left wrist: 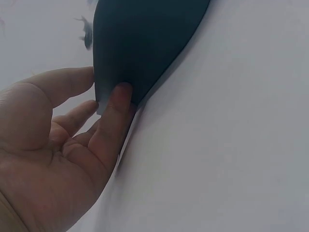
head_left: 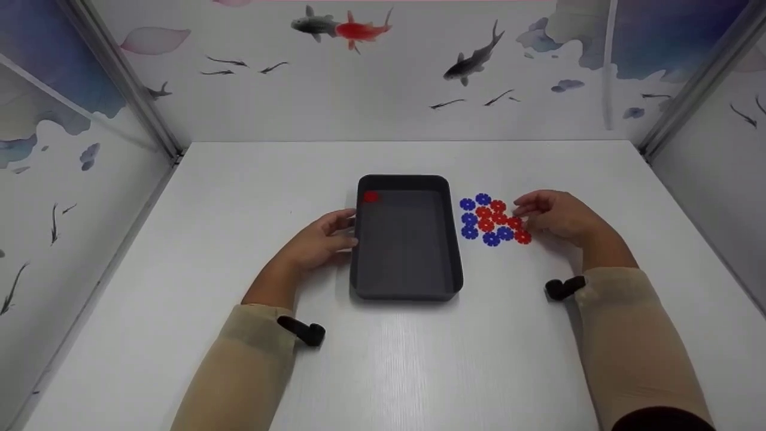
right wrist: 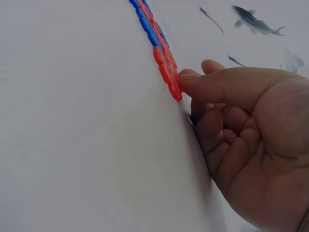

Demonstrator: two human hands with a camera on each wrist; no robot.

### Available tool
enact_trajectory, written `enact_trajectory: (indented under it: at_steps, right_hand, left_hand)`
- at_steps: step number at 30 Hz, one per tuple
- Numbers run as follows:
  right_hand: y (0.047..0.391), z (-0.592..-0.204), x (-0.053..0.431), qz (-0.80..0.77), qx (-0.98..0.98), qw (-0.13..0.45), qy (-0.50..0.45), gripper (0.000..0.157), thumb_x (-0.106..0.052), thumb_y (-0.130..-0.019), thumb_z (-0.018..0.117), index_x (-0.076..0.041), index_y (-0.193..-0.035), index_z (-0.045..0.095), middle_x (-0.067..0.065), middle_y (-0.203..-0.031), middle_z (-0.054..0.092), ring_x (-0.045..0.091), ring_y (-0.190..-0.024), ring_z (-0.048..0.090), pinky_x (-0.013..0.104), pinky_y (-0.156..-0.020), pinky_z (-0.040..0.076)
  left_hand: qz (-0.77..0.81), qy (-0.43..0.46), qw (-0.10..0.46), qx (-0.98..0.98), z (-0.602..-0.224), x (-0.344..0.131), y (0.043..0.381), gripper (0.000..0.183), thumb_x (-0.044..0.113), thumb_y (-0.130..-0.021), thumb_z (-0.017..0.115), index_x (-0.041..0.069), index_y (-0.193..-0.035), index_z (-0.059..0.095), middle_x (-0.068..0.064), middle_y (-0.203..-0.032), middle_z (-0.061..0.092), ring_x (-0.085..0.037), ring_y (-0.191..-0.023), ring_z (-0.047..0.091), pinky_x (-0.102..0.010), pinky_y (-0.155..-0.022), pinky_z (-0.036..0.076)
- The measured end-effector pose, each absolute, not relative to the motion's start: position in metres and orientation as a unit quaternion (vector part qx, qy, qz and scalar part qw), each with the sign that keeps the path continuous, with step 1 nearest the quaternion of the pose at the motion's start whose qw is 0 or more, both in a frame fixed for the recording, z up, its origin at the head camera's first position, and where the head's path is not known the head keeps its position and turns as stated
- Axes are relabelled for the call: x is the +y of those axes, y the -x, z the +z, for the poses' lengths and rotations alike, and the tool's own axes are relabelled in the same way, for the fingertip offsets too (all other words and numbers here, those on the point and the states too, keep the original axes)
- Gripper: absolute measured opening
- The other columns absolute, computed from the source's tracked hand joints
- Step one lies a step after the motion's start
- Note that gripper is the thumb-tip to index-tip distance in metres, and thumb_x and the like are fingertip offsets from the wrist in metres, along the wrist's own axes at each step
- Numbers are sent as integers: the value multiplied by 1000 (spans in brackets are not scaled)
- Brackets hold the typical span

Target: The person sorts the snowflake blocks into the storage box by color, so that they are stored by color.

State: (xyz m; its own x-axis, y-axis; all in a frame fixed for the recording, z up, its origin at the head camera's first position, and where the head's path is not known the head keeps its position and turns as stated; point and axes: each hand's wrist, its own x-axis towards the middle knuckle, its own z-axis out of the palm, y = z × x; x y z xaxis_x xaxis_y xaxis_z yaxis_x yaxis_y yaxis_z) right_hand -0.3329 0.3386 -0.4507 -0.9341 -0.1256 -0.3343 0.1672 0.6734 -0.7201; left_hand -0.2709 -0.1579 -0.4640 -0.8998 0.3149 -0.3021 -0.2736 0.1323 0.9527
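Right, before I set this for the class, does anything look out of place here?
Nothing looks spilled or plainly damaged. Only one red disc stands out: it sits alone in the tray's far left corner, while the other red and blue discs lie clustered on the table.

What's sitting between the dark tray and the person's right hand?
A patch of red and blue notched discs, lying on the white table; a narrow bare strip separates them from the tray. The head view shows this.
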Motion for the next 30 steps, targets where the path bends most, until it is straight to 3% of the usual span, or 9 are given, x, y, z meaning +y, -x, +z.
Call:
enact_trajectory:
  at_steps: [8, 22, 30]
  right_hand:
    - [333, -452, 337, -396, 901, 177, -14, 50, -14, -100, 71, -22, -148, 59, 9, -146, 65, 28, -129, 60, 25, -95, 56]
    - [330, -450, 332, -373, 911, 173, -28, 53, -11, -97, 72, -26, -146, 61, 11, -149, 57, 36, -136, 51, 50, -112, 53]
    - [331, -447, 336, -338, 927, 160, -41, 45, -21, -98, 77, -21, -142, 66, 16, -142, 59, 37, -129, 53, 45, -105, 55]
  left_hand:
    - [661, -11, 223, 716, -466, -158, 272, 74, 4, -98, 72, 23, -164, 43, -5, -168, 44, -25, -147, 56, -46, -113, 55]
    - [663, -13, 224, 715, -463, -157, 269, 74, 4, -100, 70, 23, -165, 41, -4, -168, 44, -25, -149, 54, -45, -114, 54]
    - [662, -22, 224, 715, -466, -157, 270, 74, 4, -100, 69, 21, -166, 40, -4, -169, 43, -25, -149, 53, -45, -111, 56]
